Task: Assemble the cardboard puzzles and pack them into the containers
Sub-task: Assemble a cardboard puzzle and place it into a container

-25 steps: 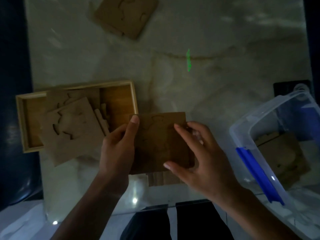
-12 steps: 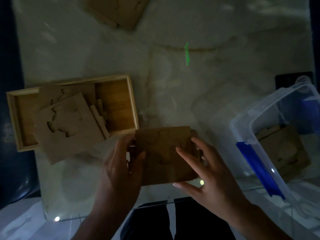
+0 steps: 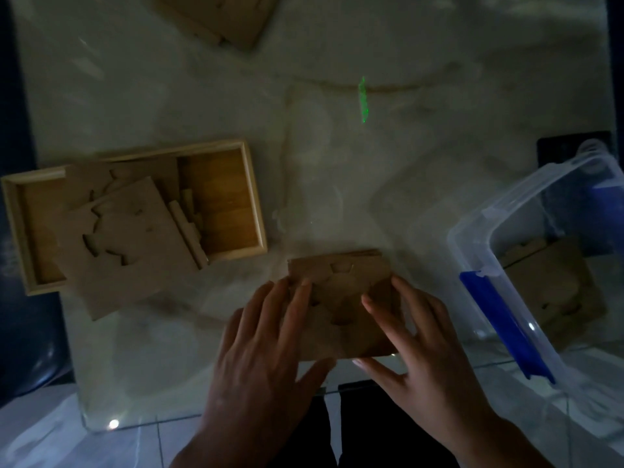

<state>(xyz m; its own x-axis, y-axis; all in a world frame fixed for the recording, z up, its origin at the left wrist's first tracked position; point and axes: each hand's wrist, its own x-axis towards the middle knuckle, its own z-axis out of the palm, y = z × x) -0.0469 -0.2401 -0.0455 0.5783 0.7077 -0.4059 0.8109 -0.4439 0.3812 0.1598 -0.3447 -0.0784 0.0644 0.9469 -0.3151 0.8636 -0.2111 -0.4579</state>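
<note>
Brown flat cardboard puzzle (image 3: pixel 341 305) is pressed on the pale marble surface (image 3: pixel 405 163) by straight fingers of left hand (image 3: pixel 266 346) and right hand (image 3: pixel 418 349); nothing is gripped. Loose pieces should be pushed down gently.

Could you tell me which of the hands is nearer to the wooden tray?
Left. The left hand lies just below and right of the wooden tray, apart from it; the right hand lies farther right, beyond the puzzle board.
</note>
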